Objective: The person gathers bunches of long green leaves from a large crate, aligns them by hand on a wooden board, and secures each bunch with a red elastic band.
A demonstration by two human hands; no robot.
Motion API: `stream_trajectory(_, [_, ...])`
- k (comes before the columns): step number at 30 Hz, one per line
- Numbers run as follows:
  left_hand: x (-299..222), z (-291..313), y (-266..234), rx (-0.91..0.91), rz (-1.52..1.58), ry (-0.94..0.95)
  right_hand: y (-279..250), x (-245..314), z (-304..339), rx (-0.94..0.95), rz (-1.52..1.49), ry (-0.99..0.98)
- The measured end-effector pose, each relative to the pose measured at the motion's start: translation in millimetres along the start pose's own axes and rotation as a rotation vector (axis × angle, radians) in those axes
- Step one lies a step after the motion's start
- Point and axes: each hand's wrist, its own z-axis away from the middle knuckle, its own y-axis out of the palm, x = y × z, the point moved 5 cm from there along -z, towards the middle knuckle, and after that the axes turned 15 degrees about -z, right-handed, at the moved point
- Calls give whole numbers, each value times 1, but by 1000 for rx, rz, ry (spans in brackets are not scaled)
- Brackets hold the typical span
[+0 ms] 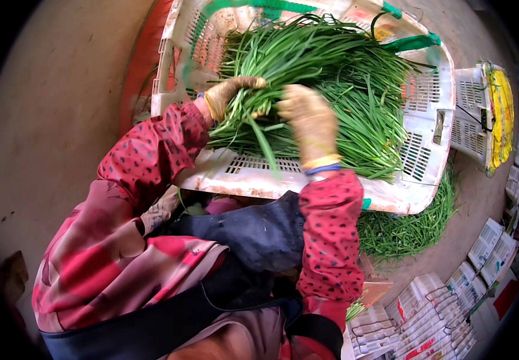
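Observation:
A large heap of garlic chives [355, 102], long flat green leaves with pale stems, lies in a white plastic crate [418, 186] in front of me. My left hand [230, 96], in a yellowish work glove, is closed round a bunch of garlic chives [289, 54] at its stem end, over the crate's left part. Just right of that bunch is my right hand [312, 123], gloved the same way and smeared by motion; its fingers do not show clearly. A loose leaf [263, 144], also blurred, hangs between the hands over the near rim.
Cut green leaves [418, 225] lie piled on the floor below the crate's right side. Farther right stands another white crate [469, 111] with a yellow covering [500, 120]. Stacked white crates [427, 318] fill the lower right. A dark apron [253, 231] covers my lap.

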Motion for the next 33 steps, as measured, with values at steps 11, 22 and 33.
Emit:
stream_trajectory(11, [34, 14, 87, -355, -1355, -6, -6, -72, 1, -105, -477, 618])
stream_trajectory(22, [-23, -20, 39, -581, -1840, 223, -30, -76, 4, -79, -667, 715])
stream_trajectory(33, [37, -86, -8, -525, -1821, -246, -40, 0, 36, 172, -1170, 687])
